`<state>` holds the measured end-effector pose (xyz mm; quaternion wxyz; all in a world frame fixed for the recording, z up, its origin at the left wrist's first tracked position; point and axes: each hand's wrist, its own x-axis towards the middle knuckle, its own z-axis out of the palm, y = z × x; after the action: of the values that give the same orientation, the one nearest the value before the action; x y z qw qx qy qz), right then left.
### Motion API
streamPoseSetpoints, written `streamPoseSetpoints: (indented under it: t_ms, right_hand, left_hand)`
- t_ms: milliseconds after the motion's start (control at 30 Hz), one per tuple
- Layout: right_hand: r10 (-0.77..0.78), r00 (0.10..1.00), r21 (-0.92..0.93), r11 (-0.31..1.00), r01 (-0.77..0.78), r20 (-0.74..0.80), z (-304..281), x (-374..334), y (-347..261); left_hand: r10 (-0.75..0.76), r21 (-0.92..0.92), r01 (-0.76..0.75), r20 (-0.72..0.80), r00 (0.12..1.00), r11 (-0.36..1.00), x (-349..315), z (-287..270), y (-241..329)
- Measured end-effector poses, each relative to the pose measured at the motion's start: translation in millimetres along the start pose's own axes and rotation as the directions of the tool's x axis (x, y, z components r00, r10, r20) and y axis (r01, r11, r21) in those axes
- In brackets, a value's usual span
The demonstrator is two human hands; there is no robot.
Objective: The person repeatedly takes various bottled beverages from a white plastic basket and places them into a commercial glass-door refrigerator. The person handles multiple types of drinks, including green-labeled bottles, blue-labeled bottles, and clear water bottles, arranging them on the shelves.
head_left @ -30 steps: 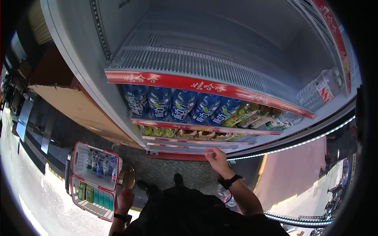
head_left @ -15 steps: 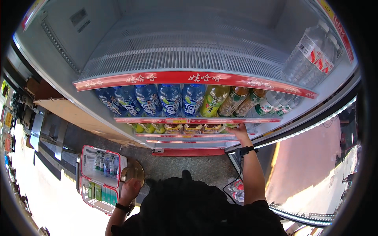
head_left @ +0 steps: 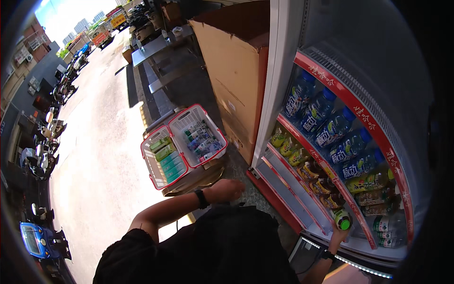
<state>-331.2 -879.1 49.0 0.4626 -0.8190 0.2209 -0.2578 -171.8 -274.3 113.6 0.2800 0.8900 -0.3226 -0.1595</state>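
My right hand (head_left: 336,236) is closed around a green-capped drink bottle (head_left: 342,220) at the right end of a lower shelf in the open fridge. The cap points toward me. Beside it on that shelf stand brown-labelled bottles (head_left: 326,185) and yellow-green bottles (head_left: 288,146). One shelf up is a row of blue bottles (head_left: 333,128), with a green tea bottle (head_left: 369,181) and clear bottles (head_left: 390,232) further along. My left hand (head_left: 228,190) hangs in front of my body, fingers curled, with nothing visible in it. It is nearest the two baskets.
A white basket with a red rim (head_left: 224,142) holds small bottles; the basket beside it (head_left: 147,158) holds green cartons (head_left: 171,165). They rest on a round stool (head_left: 203,180). A tall cardboard box (head_left: 234,80) stands against the fridge. Scooters (head_left: 47,128) line the street at left.
My view has swung left toward the baskets and street. The right hand now shows a green-capped bottle in its grip. My left hand has moved from beside the baskets to in front of my body.
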Motion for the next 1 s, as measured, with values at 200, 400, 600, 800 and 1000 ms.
streamPoseSetpoints:
  t_ms: [200,400,600,800,1000]
  right_hand:
    - [0.010,0.999,-0.035,0.999,-0.012,-0.043,-2,-25,-32]
    - [-0.074,0.979,0.109,0.993,0.054,0.189,0,-64,-53]
    - [-0.216,0.841,0.068,0.975,0.211,0.495,79,-59,-192]
    - [-0.326,0.723,0.331,0.933,0.142,0.609,135,-60,-239]
    - [-0.355,0.731,0.372,0.916,0.148,0.583,164,-59,-255]
  left_hand:
    - [-0.056,-0.013,0.056,0.025,0.998,0.998,-8,-9,10]
    - [-0.056,-0.055,0.060,0.069,0.996,0.997,4,-23,25]
    - [0.087,-0.102,-0.069,0.184,0.979,0.992,51,-40,81]
    - [0.264,-0.165,-0.245,0.101,0.959,0.955,76,-39,126]
    - [0.188,-0.038,-0.188,-0.005,0.982,0.981,73,-42,124]
